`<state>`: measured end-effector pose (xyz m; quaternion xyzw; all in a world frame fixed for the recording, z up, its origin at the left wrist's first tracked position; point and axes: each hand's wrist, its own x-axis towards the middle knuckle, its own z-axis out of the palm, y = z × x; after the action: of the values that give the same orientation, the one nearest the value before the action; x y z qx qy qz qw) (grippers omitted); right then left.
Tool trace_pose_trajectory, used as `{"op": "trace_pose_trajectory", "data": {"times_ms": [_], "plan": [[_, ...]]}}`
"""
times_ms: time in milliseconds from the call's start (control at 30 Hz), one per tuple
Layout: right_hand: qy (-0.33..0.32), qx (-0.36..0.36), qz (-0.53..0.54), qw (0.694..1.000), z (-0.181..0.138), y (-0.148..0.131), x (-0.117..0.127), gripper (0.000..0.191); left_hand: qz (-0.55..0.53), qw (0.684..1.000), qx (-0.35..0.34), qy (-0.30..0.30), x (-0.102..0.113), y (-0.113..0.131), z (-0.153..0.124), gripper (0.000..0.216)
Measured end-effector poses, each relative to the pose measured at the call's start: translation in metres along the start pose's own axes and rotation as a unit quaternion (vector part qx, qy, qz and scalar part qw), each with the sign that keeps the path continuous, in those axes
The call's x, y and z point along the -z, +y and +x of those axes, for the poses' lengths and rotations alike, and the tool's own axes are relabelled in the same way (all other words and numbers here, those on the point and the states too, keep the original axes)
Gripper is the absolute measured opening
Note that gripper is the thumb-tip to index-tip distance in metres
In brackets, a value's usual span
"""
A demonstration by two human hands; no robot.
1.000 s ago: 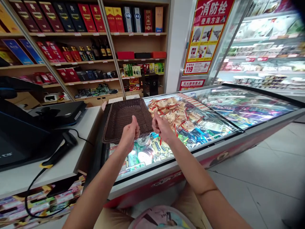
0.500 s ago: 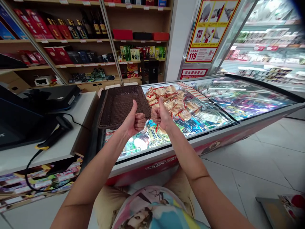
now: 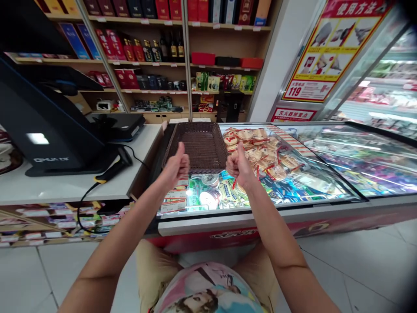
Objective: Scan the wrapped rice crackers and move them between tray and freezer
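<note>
Shirt's a loud printed tee (image 3: 208, 293), pink and pale blue with a drawn figure on the front, over tan trousers (image 3: 151, 269). Forearms (image 3: 130, 234), left hand (image 3: 177, 165) and right hand (image 3: 237, 167) are all bare.

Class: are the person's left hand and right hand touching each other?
Apart. The head view shows the left hand and right hand as separate thumbs-up fists, with the brown wicker basket showing in the gap between them.

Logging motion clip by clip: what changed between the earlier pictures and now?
Only the view shifted, showing more of the checkout counter. Left hand and right hand stay fisted with thumbs up, holding nothing, a little wider apart, before the wicker basket on the freezer lid; basket unmoved.
</note>
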<state>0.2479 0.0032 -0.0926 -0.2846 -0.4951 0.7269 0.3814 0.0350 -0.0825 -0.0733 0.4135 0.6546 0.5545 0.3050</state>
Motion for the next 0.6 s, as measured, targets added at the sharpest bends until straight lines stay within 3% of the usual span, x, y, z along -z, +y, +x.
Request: {"op": "trace_pose_trajectory", "data": {"times_ms": [100, 167, 233, 300, 367, 467, 600], "plan": [[0.035, 0.002, -0.015, 0.999, 0.003, 0.010, 0.017, 0.076, 0.084, 0.981, -0.035, 0.170, 0.076, -0.020, 0.013, 0.056], [0.054, 0.008, -0.021, 0.998, 0.007, 0.013, 0.028, 0.076, 0.159, 0.949, -0.033, 0.269, 0.127, -0.033, 0.022, 0.042], [0.067, 0.026, -0.022, 0.997, 0.014, 0.012, 0.037, 0.074, 0.241, 0.922, -0.016, 0.301, 0.171, -0.047, 0.028, 0.037], [0.078, 0.052, -0.021, 0.995, 0.023, 0.008, 0.043, 0.073, 0.313, 0.907, 0.009, 0.281, 0.200, -0.062, 0.029, 0.041], [0.091, 0.074, -0.019, 0.993, 0.033, 0.002, 0.046, 0.071, 0.365, 0.899, 0.030, 0.241, 0.216, -0.076, 0.027, 0.038], [0.107, 0.104, -0.012, 0.989, 0.048, -0.007, 0.049, 0.069, 0.410, 0.889, 0.043, 0.200, 0.221, -0.091, 0.024, 0.043], [0.129, 0.134, -0.018, 0.982, 0.060, -0.013, 0.056, 0.068, 0.422, 0.879, 0.027, 0.221, 0.215, -0.095, 0.018, 0.047]]}}
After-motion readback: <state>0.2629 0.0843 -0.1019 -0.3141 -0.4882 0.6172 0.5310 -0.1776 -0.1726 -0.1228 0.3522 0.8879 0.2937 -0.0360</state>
